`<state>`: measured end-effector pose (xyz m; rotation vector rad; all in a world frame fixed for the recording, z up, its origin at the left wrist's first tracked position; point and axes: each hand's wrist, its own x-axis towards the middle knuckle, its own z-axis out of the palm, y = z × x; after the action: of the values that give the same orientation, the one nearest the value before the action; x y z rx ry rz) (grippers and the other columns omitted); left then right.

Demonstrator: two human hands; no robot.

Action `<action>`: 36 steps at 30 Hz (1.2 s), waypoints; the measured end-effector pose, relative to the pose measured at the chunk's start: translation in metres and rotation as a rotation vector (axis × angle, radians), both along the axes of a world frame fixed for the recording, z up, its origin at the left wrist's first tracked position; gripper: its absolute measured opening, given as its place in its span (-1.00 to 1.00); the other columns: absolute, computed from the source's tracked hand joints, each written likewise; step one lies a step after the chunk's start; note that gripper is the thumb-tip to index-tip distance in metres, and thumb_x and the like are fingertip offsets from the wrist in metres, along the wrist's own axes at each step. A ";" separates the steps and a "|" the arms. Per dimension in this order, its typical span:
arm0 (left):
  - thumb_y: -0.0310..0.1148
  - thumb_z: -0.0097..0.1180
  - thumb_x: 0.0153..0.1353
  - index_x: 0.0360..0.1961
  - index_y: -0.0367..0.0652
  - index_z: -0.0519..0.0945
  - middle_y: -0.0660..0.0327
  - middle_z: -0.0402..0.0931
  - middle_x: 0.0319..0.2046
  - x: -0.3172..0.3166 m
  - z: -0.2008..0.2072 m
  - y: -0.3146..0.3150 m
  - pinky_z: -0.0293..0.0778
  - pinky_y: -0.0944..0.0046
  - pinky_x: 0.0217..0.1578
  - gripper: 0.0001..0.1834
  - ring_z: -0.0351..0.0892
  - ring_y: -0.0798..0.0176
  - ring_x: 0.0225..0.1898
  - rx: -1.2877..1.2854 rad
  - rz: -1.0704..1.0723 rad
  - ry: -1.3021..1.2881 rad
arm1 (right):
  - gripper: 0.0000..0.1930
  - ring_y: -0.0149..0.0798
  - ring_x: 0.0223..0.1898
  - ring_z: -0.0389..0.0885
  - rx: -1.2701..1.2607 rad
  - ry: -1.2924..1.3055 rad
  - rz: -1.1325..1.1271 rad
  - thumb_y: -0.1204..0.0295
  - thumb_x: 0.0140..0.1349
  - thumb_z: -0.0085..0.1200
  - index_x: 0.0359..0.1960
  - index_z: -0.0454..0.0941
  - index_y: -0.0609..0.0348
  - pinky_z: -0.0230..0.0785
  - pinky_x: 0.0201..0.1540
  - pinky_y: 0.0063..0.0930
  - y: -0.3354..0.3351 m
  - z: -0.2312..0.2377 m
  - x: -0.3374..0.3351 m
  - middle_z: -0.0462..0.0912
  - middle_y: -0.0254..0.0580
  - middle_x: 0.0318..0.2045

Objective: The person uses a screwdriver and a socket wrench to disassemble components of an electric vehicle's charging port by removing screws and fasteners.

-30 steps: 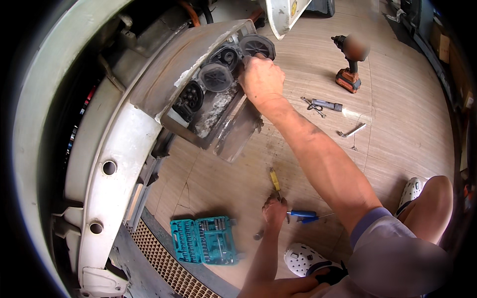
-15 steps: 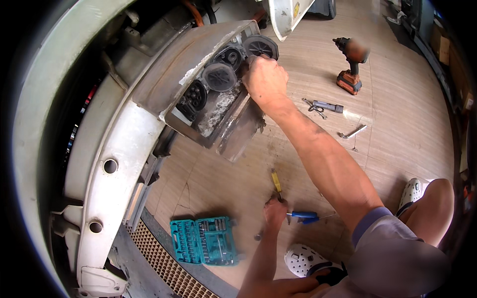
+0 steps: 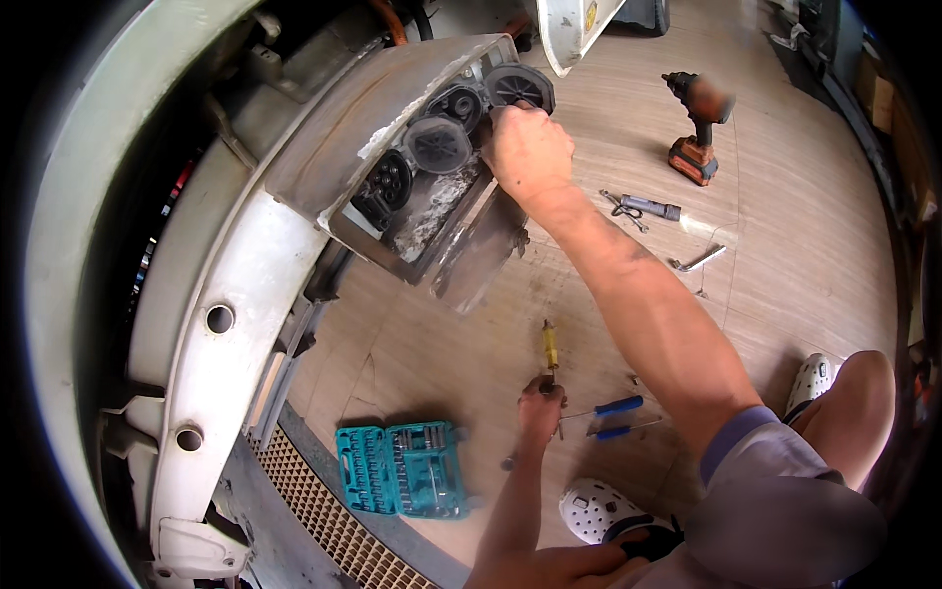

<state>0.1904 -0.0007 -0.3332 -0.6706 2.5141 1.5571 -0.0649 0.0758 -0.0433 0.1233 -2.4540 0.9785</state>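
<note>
My right hand (image 3: 531, 152) reaches up to an open grey metal box (image 3: 324, 162) on the vehicle. Its curled fingers dip in beside a dark ribbed cap (image 3: 519, 86); their tips and whatever they grip are hidden. Inside the box are a round socket (image 3: 389, 180) with several holes, a second socket (image 3: 460, 106) and another dark cap (image 3: 438, 144). Low over the floor, my left hand (image 3: 541, 407) is closed round the shaft of a screwdriver with a yellow handle (image 3: 549, 346). Two blue-handled screwdrivers, an upper one (image 3: 619, 404) and a lower one (image 3: 614, 432), lie beside it.
A turquoise socket set (image 3: 402, 471) lies open near a floor grate (image 3: 324, 515). On the floor to the right are a cordless drill (image 3: 699, 128), a lit flashlight (image 3: 652, 207) and a wrench (image 3: 699, 258). The white bumper beam (image 3: 231, 280) borders the left.
The upper blue-handled screwdriver has swung away from the lower one. In my left hand the yellow handle has shifted slightly farther away. My right hand stays at the box.
</note>
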 end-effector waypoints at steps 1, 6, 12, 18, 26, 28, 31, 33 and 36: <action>-0.46 0.16 0.14 -0.14 -0.35 0.58 0.10 0.61 -0.44 -0.001 0.002 0.001 0.58 0.23 -0.39 -0.73 0.65 0.23 -0.45 0.194 0.086 0.015 | -0.85 0.12 -0.22 0.69 -0.004 0.002 0.005 0.41 0.03 0.14 -0.35 0.67 0.10 0.51 -0.15 0.00 -0.001 0.002 0.002 0.69 -0.04 -0.26; -0.53 0.13 0.22 -0.12 -0.46 0.56 0.06 0.61 -0.37 -0.004 0.011 0.000 0.63 0.26 -0.40 -0.76 0.65 0.24 -0.45 0.474 0.131 0.030 | -0.84 0.12 -0.23 0.69 -0.023 -0.028 -0.043 0.41 0.01 0.16 -0.34 0.68 0.07 0.53 -0.16 -0.03 -0.007 0.003 0.004 0.69 -0.04 -0.26; -0.51 0.15 0.20 -0.15 -0.40 0.57 0.07 0.62 -0.37 0.000 0.010 -0.011 0.62 0.26 -0.41 -0.79 0.69 0.19 -0.42 -0.098 -0.123 0.080 | -0.84 0.05 -0.21 0.71 -0.004 0.024 -0.034 0.43 0.02 0.09 -0.43 0.69 0.17 0.53 -0.19 -0.08 -0.007 0.004 0.007 0.69 -0.07 -0.26; -0.46 0.16 0.19 -0.19 -0.31 0.59 0.14 0.61 -0.40 0.003 0.017 -0.011 0.57 0.26 -0.46 -0.82 0.69 0.20 -0.44 0.325 0.023 -0.014 | -0.82 0.08 -0.22 0.70 0.111 0.012 -0.027 0.34 0.00 0.19 -0.35 0.69 0.08 0.53 -0.17 -0.06 -0.006 0.006 0.005 0.70 -0.04 -0.29; -0.47 0.09 0.24 -0.20 -0.31 0.58 0.24 0.52 -0.45 -0.002 0.052 -0.005 0.41 0.35 -0.55 -0.85 0.54 0.34 -0.55 0.462 0.043 0.211 | -0.83 0.08 -0.20 0.70 0.079 -0.023 0.019 0.35 0.02 0.19 -0.37 0.68 0.12 0.53 -0.17 -0.06 -0.002 0.011 0.008 0.70 0.00 -0.28; -0.49 0.09 0.24 -0.20 -0.31 0.58 0.24 0.52 -0.45 -0.004 0.062 -0.001 0.40 0.35 -0.55 -0.85 0.51 0.36 -0.57 0.446 0.092 0.213 | -0.83 0.09 -0.20 0.70 0.076 -0.023 0.025 0.36 0.02 0.19 -0.37 0.68 0.13 0.53 -0.16 -0.06 0.000 0.011 0.009 0.70 0.00 -0.29; -0.52 0.08 0.24 -0.19 -0.33 0.58 0.24 0.53 -0.45 -0.005 0.071 -0.002 0.39 0.34 -0.55 -0.86 0.46 0.37 -0.60 0.404 0.135 0.209 | -0.82 0.11 -0.21 0.69 0.025 -0.028 0.050 0.38 0.02 0.18 -0.34 0.68 0.12 0.52 -0.15 -0.04 0.001 0.009 0.009 0.70 0.02 -0.30; -0.53 0.08 0.25 -0.19 -0.33 0.58 0.24 0.54 -0.45 -0.006 0.076 -0.004 0.39 0.33 -0.55 -0.86 0.44 0.38 -0.61 0.377 0.125 0.201 | -0.83 0.13 -0.22 0.69 -0.025 -0.038 0.012 0.38 0.02 0.17 -0.35 0.68 0.11 0.52 -0.14 -0.05 -0.001 0.005 0.008 0.70 0.01 -0.30; -0.53 0.08 0.28 -0.17 -0.34 0.56 0.26 0.51 -0.50 -0.004 0.075 -0.009 0.36 0.40 -0.60 -0.87 0.42 0.45 -0.61 0.359 0.110 0.230 | -0.84 0.13 -0.23 0.69 -0.025 -0.036 -0.027 0.38 0.02 0.16 -0.36 0.68 0.10 0.52 -0.14 -0.04 -0.005 0.005 0.005 0.70 -0.02 -0.30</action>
<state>0.1862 -0.0097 -0.2577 -0.6170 2.2755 2.1650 -0.0602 0.0711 -0.0388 0.0649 -2.4693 1.0076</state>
